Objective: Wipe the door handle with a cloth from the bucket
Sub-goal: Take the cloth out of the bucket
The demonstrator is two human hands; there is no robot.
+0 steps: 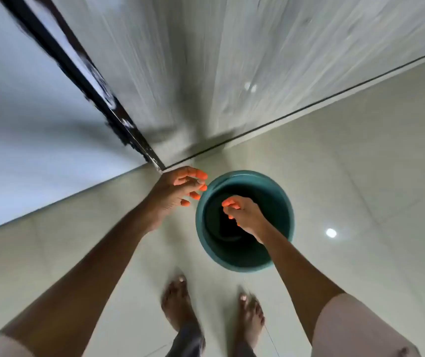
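Two hands over a tiled floor (360, 176), beside the pale door (180, 60) with its dark edge strip; handle not identifiable. Teal bucket (242, 258) stands upright, mouth up, round, no long axis. Dark interior; cloth not discernible. Left hand (172, 194) spread, empty, by rim. Right hand (244, 215) curled inside the mouth; contents cannot tell. Advice: reach straight down, pinch cloth, steady rim.
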